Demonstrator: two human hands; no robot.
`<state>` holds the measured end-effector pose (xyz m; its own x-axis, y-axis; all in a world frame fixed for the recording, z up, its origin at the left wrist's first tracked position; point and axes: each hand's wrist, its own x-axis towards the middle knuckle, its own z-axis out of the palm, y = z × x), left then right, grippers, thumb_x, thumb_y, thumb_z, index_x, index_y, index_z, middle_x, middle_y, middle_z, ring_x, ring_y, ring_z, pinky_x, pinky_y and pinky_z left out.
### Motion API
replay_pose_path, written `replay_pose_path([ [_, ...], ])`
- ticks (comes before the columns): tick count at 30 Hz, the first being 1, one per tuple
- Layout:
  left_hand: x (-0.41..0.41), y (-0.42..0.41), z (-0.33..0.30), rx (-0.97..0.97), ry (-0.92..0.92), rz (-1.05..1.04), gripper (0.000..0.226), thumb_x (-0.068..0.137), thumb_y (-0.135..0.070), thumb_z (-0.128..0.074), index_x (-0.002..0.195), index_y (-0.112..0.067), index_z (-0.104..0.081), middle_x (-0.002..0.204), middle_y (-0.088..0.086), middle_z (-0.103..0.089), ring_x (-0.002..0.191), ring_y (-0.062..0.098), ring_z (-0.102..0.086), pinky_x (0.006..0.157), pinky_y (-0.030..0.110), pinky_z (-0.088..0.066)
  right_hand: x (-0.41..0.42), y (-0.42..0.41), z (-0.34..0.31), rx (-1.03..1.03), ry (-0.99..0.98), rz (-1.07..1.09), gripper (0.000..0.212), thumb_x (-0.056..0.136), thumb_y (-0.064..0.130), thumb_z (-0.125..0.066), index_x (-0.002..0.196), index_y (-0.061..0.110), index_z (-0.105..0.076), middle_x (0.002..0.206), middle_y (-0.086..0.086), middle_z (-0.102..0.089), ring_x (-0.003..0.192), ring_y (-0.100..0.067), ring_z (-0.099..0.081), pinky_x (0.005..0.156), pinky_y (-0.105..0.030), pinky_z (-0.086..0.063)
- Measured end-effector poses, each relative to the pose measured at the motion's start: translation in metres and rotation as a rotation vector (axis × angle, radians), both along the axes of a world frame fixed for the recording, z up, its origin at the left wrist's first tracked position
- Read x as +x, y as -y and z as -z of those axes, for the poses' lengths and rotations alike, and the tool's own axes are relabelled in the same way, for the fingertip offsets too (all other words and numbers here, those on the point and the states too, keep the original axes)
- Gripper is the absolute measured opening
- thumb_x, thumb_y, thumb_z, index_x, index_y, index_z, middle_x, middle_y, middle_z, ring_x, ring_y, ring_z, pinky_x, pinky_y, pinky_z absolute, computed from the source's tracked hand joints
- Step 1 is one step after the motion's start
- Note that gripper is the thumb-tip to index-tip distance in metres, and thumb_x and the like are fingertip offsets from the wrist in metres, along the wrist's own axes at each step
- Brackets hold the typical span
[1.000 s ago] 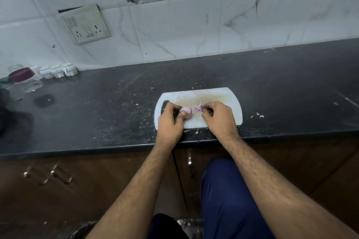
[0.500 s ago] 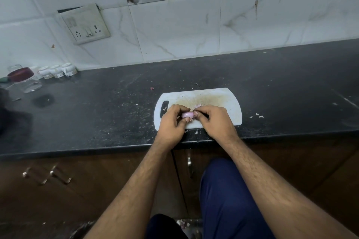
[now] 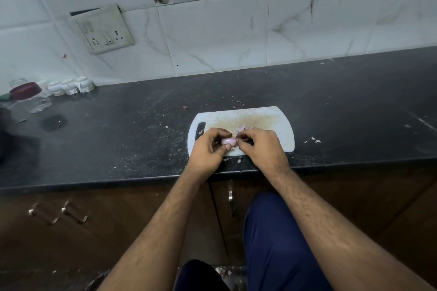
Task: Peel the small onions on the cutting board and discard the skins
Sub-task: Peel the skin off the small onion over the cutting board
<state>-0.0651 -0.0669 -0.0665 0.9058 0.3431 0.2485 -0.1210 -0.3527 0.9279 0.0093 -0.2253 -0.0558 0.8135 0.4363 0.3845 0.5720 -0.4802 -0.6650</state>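
A small pink onion [image 3: 229, 141] is pinched between the thumb and fingers of my left hand [image 3: 208, 151], just above the near edge of the white cutting board [image 3: 272, 123]. My right hand [image 3: 262, 146] touches the onion's right end, its fingertips closed on a bit of the skin. A few pink skin pieces [image 3: 243, 128] lie on the board just behind my hands. The board is stained brown in the middle and has a handle slot at its left end.
The board sits near the front edge of a black countertop [image 3: 118, 137] strewn with skin flakes [image 3: 313, 140]. Small white jars [image 3: 69, 86] and a maroon-lidded container [image 3: 26, 92] stand at the back left by the tiled wall. Brown cabinets are below.
My hands came together over the onion after being slightly apart. The onion has turned in my left fingers, and the right fingertips have shifted onto its end.
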Motion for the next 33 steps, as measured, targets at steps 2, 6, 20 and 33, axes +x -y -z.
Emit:
replay_pose_path([
  [2, -0.001, 0.001, 0.0, 0.01, 0.032, -0.011, 0.015, 0.09, -0.017, -0.079, 0.102, -0.016, -0.071, 0.105, 0.0, -0.073, 0.105, 0.018, -0.071, 0.101, 0.042, -0.056, 0.0, 0.0, 0.0, -0.012, -0.014, -0.004, 0.015, 0.091, 0.033, -0.071, 0.101, 0.025, -0.079, 0.089, 0.006, -0.074, 0.077, -0.008, -0.067, 0.072, -0.032, -0.059],
  [6, 0.001, 0.007, 0.001, 0.147, 0.063, -0.111, 0.027, 0.089, -0.024, -0.081, 0.109, -0.015, -0.065, 0.111, 0.0, -0.067, 0.107, 0.012, -0.066, 0.097, 0.032, -0.056, -0.003, 0.0, -0.002, -0.046, 0.021, -0.012, 0.012, 0.091, 0.03, -0.07, 0.096, 0.021, -0.076, 0.085, 0.006, -0.07, 0.073, -0.009, -0.064, 0.068, -0.032, -0.057],
  [20, 0.0, 0.008, -0.005, 0.108, -0.086, -0.102, 0.033, 0.092, -0.025, -0.077, 0.123, -0.02, -0.067, 0.119, -0.011, -0.072, 0.111, 0.003, -0.068, 0.105, 0.03, -0.053, 0.0, 0.0, 0.001, 0.074, -0.049, 0.054, 0.018, 0.089, 0.037, -0.074, 0.094, 0.02, -0.076, 0.081, 0.015, -0.067, 0.071, 0.0, -0.061, 0.065, -0.019, -0.052],
  [33, 0.0, 0.008, -0.003, 0.134, -0.064, -0.1, 0.049, 0.086, -0.022, -0.083, 0.13, -0.021, -0.062, 0.121, -0.01, -0.07, 0.115, 0.002, -0.064, 0.105, 0.026, -0.049, 0.002, 0.0, 0.0, 0.078, -0.094, 0.047, 0.009, 0.09, 0.031, -0.073, 0.092, 0.023, -0.076, 0.077, 0.012, -0.069, 0.071, -0.004, -0.064, 0.07, -0.029, -0.059],
])
